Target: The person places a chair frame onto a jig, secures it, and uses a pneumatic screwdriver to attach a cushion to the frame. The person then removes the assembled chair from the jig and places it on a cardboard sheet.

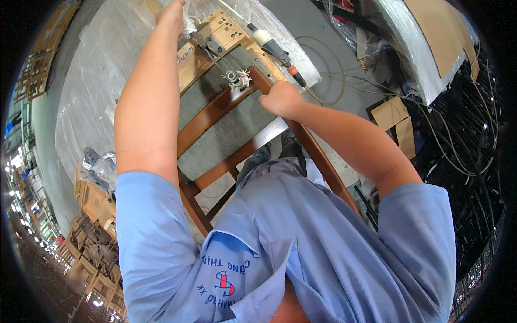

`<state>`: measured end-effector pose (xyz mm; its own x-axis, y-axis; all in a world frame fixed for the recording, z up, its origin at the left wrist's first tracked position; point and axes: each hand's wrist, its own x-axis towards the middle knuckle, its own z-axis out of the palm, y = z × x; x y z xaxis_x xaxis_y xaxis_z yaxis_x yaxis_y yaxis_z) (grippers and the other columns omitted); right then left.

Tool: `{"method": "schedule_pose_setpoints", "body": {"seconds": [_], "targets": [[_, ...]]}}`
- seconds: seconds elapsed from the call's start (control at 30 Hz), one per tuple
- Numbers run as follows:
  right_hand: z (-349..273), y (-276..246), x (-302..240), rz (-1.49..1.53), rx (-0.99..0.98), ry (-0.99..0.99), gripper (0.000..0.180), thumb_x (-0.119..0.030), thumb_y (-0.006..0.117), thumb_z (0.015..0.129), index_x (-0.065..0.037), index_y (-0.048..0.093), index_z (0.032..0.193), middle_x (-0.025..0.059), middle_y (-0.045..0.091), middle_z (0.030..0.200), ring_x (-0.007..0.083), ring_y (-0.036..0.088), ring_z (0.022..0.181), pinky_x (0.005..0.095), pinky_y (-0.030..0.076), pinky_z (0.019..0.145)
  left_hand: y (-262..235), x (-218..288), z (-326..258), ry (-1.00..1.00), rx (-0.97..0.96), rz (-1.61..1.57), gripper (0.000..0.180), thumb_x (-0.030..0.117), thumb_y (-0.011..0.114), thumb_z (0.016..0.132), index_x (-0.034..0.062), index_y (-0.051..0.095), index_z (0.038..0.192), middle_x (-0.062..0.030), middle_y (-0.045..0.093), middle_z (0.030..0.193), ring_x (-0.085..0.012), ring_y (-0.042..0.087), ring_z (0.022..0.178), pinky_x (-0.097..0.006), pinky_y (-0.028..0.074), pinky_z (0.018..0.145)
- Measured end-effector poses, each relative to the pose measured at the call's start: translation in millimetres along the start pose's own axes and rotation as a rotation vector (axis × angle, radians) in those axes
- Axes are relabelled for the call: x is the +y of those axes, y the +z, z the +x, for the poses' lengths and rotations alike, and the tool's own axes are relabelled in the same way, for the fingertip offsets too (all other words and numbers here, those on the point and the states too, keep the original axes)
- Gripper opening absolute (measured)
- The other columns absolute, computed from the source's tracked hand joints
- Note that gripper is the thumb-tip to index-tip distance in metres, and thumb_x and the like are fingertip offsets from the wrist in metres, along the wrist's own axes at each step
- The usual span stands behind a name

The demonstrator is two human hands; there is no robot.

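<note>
A brown wooden chair frame [210, 116] with curved rails lies across a grey padded surface [221, 126] in front of me. My right hand [283, 100] is closed round its right upright, close to the upper corner. Stretched far forward, my left hand [171, 19] reaches the top edge of the picture; its fingers are mostly cut off, so what they hold is unclear. A long-nosed metal tool [203, 44] rests near that hand. By the frame's top rail sits a round metal fitting [231, 77] with pale shreds round it.
A light wooden block with holes [229, 28] stands at the far side, beside a power driver [272, 49] with an orange end. Clear plastic sheeting [102, 70] covers the left. Hoses [342, 75] trail over the floor at right, towards cardboard [390, 113] and a black heap [468, 129].
</note>
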<state>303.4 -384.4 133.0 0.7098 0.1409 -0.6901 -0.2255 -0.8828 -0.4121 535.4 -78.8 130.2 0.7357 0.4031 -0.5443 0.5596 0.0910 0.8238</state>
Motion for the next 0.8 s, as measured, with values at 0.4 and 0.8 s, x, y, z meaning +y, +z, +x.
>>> {"method": "schedule_pose_setpoints", "body": {"seconds": [0.4, 0.8], "targets": [[3.1, 5.9, -0.8, -0.034, 0.011, -0.028, 0.052, -0.035, 0.064, 0.083, 0.010, 0.074, 0.108, 0.0320, 0.072, 0.115, 0.0442, 0.069, 0.114, 0.0475, 0.054, 0.102, -18.0, -40.3, -97.8, 0.538, 0.218, 0.107, 0.050, 0.032, 0.074, 0.096, 0.0002, 0.056, 0.130, -0.0141, 0.070, 0.095, -0.0249, 0.069, 0.082, -0.039, 0.058, 0.071], [8.3, 9.5, -10.3, -0.075, 0.023, -0.119, 0.069, -0.043, 0.074, 0.075, 0.013, 0.071, 0.115, 0.0221, 0.074, 0.115, 0.0333, 0.071, 0.106, 0.0381, 0.053, 0.096, -320.0, -311.0, -333.3, -0.041, 0.802, 0.247, 0.072, 0.052, 0.079, 0.088, -0.0027, 0.062, 0.132, -0.0192, 0.071, 0.119, -0.0257, 0.067, 0.108, -0.035, 0.051, 0.093]]}}
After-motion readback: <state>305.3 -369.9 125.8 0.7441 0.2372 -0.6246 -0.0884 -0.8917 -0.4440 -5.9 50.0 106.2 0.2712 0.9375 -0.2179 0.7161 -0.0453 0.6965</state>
